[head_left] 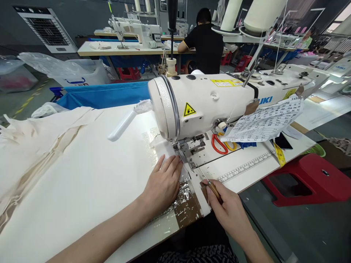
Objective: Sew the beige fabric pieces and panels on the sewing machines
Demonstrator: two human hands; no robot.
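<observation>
My left hand [163,180] lies flat, fingers together and stretched out, on a white strip of fabric [168,150] just in front of the presser foot [183,153] of a cream sewing machine [208,100]. My right hand [227,210] is closed round a thin metal awl with a wooden handle [212,187]; its tip points toward the needle plate. A large cream cloth [71,171] spreads over the table to the left.
Red-handled scissors [219,145], a yellow tape measure [279,154] and a printed paper sheet [264,122] lie right of the machine head. A red stool [307,179] stands at the right. A blue bin [104,95] sits behind the table. A person in black [204,42] sits at a far table.
</observation>
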